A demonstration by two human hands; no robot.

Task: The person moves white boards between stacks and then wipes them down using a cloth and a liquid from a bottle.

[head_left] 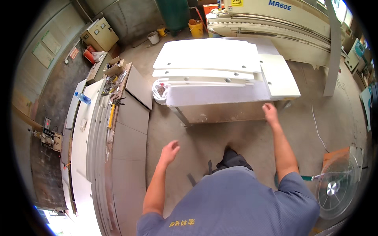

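Note:
My left hand (169, 152) hangs over the floor between the side bench and the worktable, its fingers loosely bent and holding nothing I can see. My right hand (270, 113) is by the worktable's near edge at the right, fingers half curled, with nothing visible in it. Closest to it are the worktable (220, 94) and a thick white board (278, 76) at its right end. On the table lies a stack of white panels (208, 55) with round holes along their near edges. Narrower white strips (197, 80) lie in front of the large panels.
A long bench (132, 118) on the left carries white panels, tools and a water bottle (82, 98). A big cream machine (275, 27) stands behind. A round fan (332, 188) is at my lower right, and a cable (317, 128) lies on the floor. A white bag (159, 93) hangs by the table.

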